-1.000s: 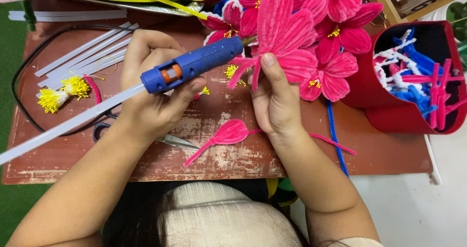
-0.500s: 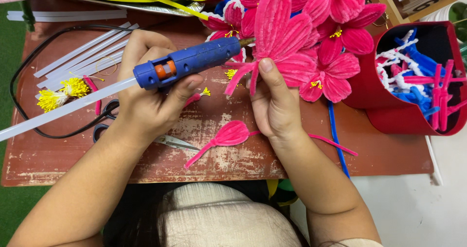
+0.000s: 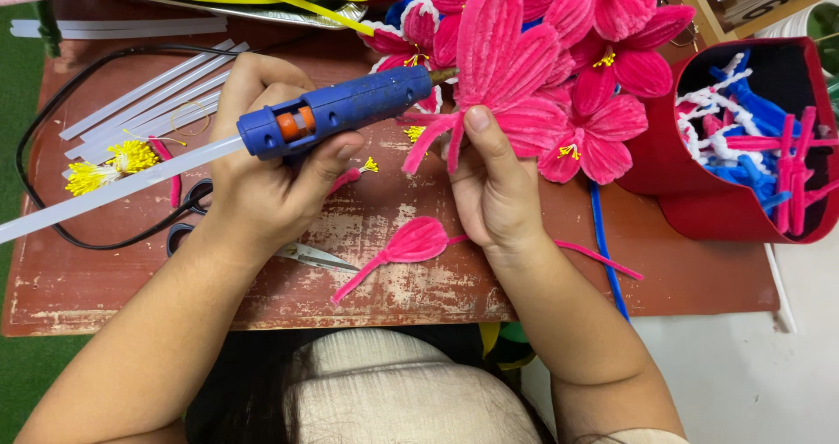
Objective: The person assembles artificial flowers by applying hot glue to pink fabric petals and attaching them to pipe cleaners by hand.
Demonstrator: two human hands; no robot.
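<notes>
My left hand grips a blue glue gun with an orange trigger and a white glue stick sticking out its back. Its nozzle points right at the base of several pink pipe-cleaner petals. My right hand pinches those petals together by their stems, thumb on top. A single loose pink petal lies on the worn red-brown table just below both hands.
Finished pink flowers with yellow centres pile at the back right. A red container of blue, white and pink pipe cleaners stands at the right. Spare glue sticks, yellow stamens, scissors and a black cord lie on the left.
The glue gun has tilted closer to level and its nozzle has come nearer the petal base. My right hand still holds the petals in about the same place.
</notes>
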